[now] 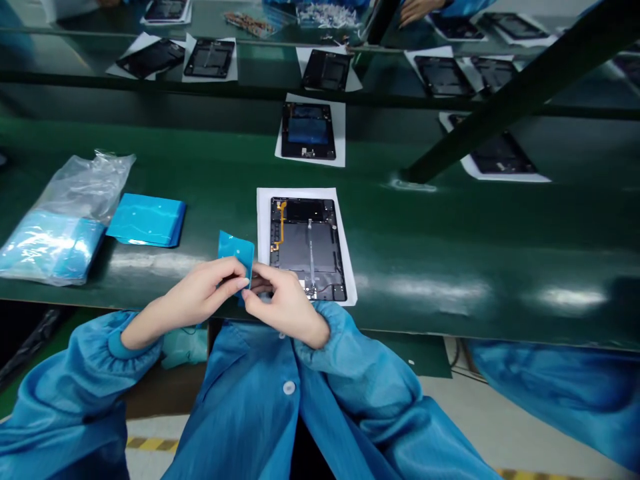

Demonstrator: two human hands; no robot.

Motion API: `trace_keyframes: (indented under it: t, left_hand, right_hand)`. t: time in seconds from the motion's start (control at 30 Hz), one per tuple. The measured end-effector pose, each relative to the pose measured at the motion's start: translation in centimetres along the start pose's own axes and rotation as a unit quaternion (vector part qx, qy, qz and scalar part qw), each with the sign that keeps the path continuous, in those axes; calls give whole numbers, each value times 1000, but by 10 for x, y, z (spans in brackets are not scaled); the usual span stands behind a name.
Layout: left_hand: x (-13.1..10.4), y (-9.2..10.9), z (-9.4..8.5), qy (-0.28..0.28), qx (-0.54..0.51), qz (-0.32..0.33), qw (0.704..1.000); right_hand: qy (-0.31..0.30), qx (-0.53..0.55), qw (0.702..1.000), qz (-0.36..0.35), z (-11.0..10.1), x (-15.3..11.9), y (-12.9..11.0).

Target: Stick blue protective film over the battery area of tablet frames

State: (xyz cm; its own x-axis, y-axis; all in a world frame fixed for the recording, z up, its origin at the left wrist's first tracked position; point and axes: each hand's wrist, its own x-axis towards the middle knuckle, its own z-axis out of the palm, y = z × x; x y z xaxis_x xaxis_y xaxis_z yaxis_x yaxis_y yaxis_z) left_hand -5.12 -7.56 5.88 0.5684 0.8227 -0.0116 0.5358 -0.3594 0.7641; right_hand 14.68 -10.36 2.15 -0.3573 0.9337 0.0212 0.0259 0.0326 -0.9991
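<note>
A small blue plastic sheet (236,248) is held upright between my two hands, near the front edge of the bench. My left hand (213,285) pinches its right side between thumb and fingers. From the other side, my right hand (283,300) has thumb and fingers closed at the sheet's lower edge; the fingertips are partly hidden. Just beyond my right hand lies an opened tablet housing (310,243), black inside with an orange flex cable, resting on white paper (263,207). My right hand covers its lower left corner.
Left of my hands sit a stack of blue sheets (146,219) and a clear plastic bag (55,233) of similar sheets. Another tablet housing (309,130) lies farther back; several more line the rear shelf. A dark slanted post (470,130) rises at right. A person's hand (417,10) shows at the top.
</note>
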Motion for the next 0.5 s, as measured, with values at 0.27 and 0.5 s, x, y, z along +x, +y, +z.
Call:
trace_keyframes:
  t: [0.27,0.5]
  left_hand:
    - [0,-20,-16,90,122,2,988]
    - [9,-98,-108,415,226,-86,877]
  right_hand:
    - [155,-152,976,-27,-15,0,12]
    - [173,-196,960,-101,14,-29,14]
